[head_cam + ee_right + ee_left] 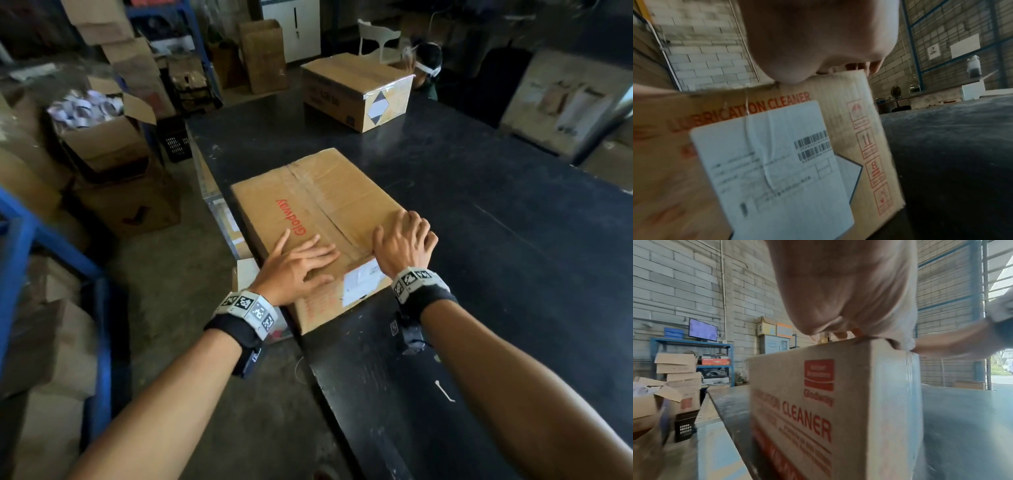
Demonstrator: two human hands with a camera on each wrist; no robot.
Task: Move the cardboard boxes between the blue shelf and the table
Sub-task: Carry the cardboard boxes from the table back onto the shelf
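A taped cardboard box with red "Glodway" print lies at the near left corner of the black table. My left hand rests flat on its top near the front edge, fingers straight and spread. My right hand sits on the near right corner, its fingers bent over the right edge. The left wrist view shows the box's corner under my palm. The right wrist view shows the box's labelled front face. A second cardboard box stands at the table's far end.
A blue shelf frame stands close on my left with boxes in it. On the floor to the left are an open box of white items, more stacked boxes and a black crate. A person is behind the far box.
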